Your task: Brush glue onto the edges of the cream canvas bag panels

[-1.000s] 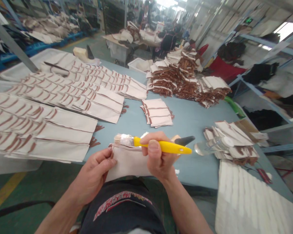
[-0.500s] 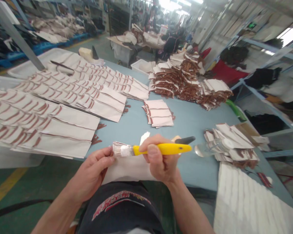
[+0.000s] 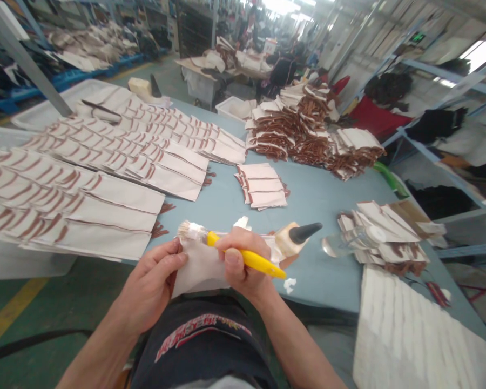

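Observation:
My right hand (image 3: 243, 267) is closed around the yellow handle of a paint brush (image 3: 222, 246), whose pale bristles point left and up. My left hand (image 3: 156, 281) pinches the left edge of a cream fabric piece (image 3: 198, 267) lying at the near edge of the blue table (image 3: 319, 200). The bristles sit at the piece's upper left corner, close to my left fingertips. A glue bottle with a dark nozzle (image 3: 295, 237) lies on the table just right of my right hand.
Rows of overlapped cream pieces with brown trim (image 3: 105, 162) cover the left side. A small stack (image 3: 261, 186) lies mid-table, tall piles (image 3: 308, 124) at the back, another pile (image 3: 383, 237) on the right. White cloth (image 3: 413, 335) is at the near right.
The brush has swung from level to tilted, its handle end dropping toward me and its bristles shifting left along the piece's top edge. The glue bottle now shows behind it.

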Motion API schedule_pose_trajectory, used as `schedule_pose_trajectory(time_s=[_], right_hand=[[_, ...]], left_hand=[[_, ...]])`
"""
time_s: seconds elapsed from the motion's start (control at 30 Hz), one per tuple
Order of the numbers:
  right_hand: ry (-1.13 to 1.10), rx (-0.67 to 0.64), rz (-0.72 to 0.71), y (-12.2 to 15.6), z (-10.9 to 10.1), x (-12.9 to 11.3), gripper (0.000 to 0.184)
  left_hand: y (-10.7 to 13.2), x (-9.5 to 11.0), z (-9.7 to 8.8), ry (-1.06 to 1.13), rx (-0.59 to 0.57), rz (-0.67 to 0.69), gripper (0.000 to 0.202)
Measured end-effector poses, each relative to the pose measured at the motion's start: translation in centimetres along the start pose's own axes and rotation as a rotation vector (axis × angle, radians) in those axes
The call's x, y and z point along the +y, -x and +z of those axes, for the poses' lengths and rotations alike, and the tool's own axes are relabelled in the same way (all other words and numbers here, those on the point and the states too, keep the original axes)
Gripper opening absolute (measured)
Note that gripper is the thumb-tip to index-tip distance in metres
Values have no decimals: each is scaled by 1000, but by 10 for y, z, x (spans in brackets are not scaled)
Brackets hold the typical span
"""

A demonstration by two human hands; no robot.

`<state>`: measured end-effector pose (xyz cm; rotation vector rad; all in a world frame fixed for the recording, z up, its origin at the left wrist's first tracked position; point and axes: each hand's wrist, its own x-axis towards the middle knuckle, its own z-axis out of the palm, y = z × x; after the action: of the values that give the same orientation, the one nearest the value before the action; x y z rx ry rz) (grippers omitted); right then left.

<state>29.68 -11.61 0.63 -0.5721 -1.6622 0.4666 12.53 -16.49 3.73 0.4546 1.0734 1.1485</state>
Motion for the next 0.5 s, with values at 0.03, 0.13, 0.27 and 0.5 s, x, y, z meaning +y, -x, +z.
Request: schedule_pose_trajectory(time_s=[0.03,0.13,0.27,0.5], right_hand=[[11,-26,-45,-1,-4,-1,23],[37,-95,-154,-4,-18,0,18],[75,-207,-217,-7,-37,7,13],[242,-277,-228,2,-65,-6,16]], left_hand=[[0,1,0,0,22,12,28],[-1,4,0,-15,65,26,36],[-1,1,4,-34,91,8,37],[0,-6,3,-63,131,13,34]])
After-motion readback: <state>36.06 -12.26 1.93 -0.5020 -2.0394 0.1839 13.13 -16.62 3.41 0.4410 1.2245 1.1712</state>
